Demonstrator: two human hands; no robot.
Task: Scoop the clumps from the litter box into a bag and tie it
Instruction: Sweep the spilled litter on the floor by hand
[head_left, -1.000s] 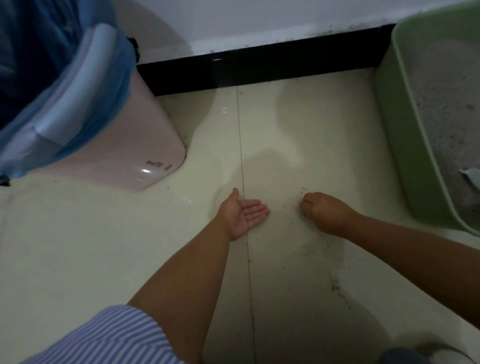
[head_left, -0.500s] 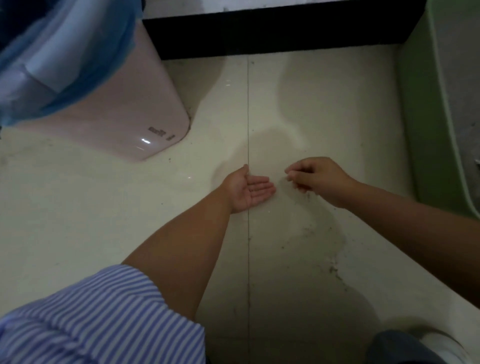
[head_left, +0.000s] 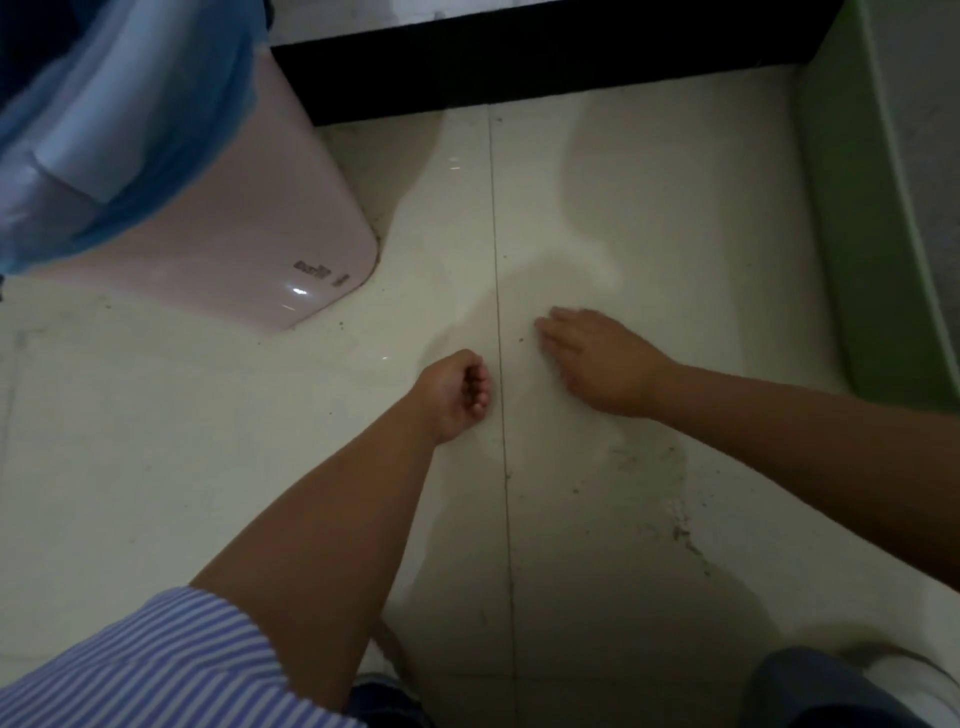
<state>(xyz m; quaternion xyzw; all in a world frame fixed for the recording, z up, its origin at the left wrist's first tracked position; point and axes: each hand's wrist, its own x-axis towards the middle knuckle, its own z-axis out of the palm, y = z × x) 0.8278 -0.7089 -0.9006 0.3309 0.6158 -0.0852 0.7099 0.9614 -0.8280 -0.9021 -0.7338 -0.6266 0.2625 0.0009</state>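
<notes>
The green litter box (head_left: 852, 218) stands at the right edge, with grey litter (head_left: 930, 104) showing inside it. A pink bin (head_left: 249, 223) lined with a blue bag (head_left: 171, 104) stands at the upper left. My left hand (head_left: 457, 395) hovers low over the pale tiled floor between them, palm up with the fingers curled in; whether it holds anything is hidden. Just to its right, my right hand (head_left: 597, 358) lies palm down on the floor with its fingers stretched out. Scattered litter grains (head_left: 675, 525) lie on the tiles nearer to me.
A black skirting board (head_left: 519, 57) runs along the wall behind. A tile joint (head_left: 501, 234) passes between my hands. My knee (head_left: 810, 691) shows at the bottom right and my striped sleeve (head_left: 145, 670) at the bottom left.
My left palm was spread flat and its fingers have now curled in. My right hand went from pinching beside that palm to lying flat on the floor.
</notes>
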